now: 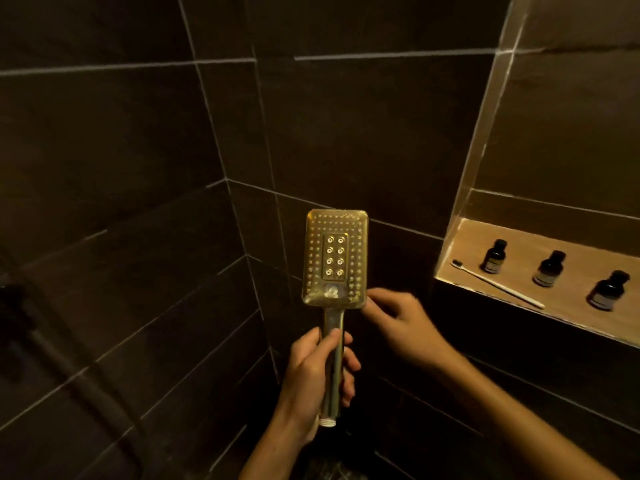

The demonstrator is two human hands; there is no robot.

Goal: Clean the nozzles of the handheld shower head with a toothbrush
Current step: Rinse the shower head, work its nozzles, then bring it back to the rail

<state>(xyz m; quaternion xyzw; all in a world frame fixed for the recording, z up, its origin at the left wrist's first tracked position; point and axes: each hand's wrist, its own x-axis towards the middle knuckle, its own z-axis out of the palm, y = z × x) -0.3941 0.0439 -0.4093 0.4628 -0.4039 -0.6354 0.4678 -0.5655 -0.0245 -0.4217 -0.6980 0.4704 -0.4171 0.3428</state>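
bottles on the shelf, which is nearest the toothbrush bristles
The leftmost bottle: the toothbrush bristles lie just left of it; the middle bottle and rightmost bottle stand farther away.

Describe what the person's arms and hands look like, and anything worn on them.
The left hand and right hand are bare: no gloves, and no rings that show. The left forearm and right forearm are uncovered to the frame's edge, with no sleeve, watch or bracelet in view. The dim light could hide small details.
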